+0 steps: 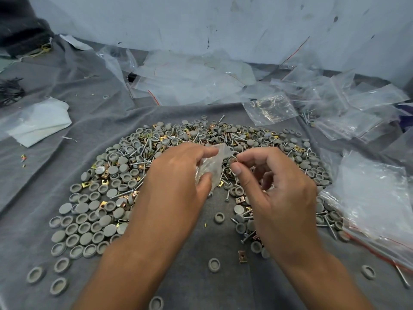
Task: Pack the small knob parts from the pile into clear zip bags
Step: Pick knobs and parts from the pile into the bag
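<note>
Left hand (178, 175) grip pinching clear zip bag (212, 168), right hand (274, 186) grip pinching small part, above knob pile (93, 211)

Two bare forearms enter from the bottom edge, each ending in a bare hand — the left hand (176, 175) and the right hand (279, 189). No sleeve, cuff or glove shows on either arm; both are uncovered right down to the frame's lower border. The wrists carry no watch or band. Fingernails are short and plain, the right thumbnail the clearest to see. A faint reddish glint sits low between the right hand's fingers — possibly a ring, though the view there is too shadowed to be sure. Both forearms look smooth, without visible marks.
</note>
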Tool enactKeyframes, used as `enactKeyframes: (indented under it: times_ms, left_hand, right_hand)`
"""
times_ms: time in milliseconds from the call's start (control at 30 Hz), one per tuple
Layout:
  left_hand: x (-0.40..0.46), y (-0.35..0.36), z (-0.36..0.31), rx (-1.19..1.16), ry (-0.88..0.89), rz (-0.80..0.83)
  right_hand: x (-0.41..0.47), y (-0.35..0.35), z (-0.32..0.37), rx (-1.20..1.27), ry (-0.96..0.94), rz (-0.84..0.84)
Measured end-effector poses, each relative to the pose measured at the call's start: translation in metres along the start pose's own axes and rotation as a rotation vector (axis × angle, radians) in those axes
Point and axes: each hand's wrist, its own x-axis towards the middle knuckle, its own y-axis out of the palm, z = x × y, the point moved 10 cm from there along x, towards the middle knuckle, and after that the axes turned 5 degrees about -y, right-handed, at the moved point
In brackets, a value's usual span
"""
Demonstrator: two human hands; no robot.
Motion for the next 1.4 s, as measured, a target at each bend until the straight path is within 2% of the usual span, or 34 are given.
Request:
enactKeyframes:
  times_ms: [333, 433, 533, 600, 667, 700, 767, 900, 1000, 1100, 1267, 1400]
  left_hand:
    - [-0.002, 0.008, -0.009, -0.033, 0.05, 0.048]
    - [-0.003, 0.006, -0.01, -0.03, 0.053, 0.041]
    - [-0.002, 0.001, -0.007, -0.01, 0.027, 0.023]
    - [-0.002, -0.003, -0.004, 0.0, 0.009, -0.001]
    - [-0.001, -0.005, -0.002, 0.002, -0.009, -0.023]
    - [-0.001, -0.006, -0.002, 0.006, -0.017, -0.03]
    - [-0.001, -0.006, -0.001, 0.01, -0.021, -0.034]
    - [0.0, -0.005, 0.002, 0.01, -0.022, -0.031]
    - [0.001, -0.008, 0.005, 0.004, -0.024, -0.038]
    - [0.003, -0.013, 0.009, 0.007, -0.025, -0.055]
    - [0.002, -0.012, 0.006, -0.002, -0.002, -0.047]
    - [0.002, -0.001, 0.001, -0.002, 0.04, 0.03]
  right_hand:
    - [0.003, 0.002, 0.015, -0.041, -0.152, -0.028]
    - [0.007, 0.009, 0.003, -0.069, -0.07, 0.061]
    - [0.012, -0.009, -0.02, -0.015, 0.069, 0.041]
    - [0.008, -0.005, -0.041, -0.022, 0.184, 0.209]
    - [-0.009, 0.019, -0.057, -0.111, 0.258, 0.543]
    - [-0.019, 0.031, -0.059, -0.178, 0.24, 0.683]
    - [-0.031, 0.051, -0.049, -0.255, 0.122, 0.823]
    - [-0.038, 0.075, -0.032, -0.35, -0.033, 0.915]
    - [-0.033, 0.07, -0.033, -0.268, 0.015, 0.866]
    - [-0.028, 0.058, -0.03, -0.062, 0.14, 0.829]
    - [-0.069, 0.083, 0.005, 0.04, -0.004, 1.141]
    - [-0.066, 0.084, 0.006, 0.032, -0.026, 1.087]
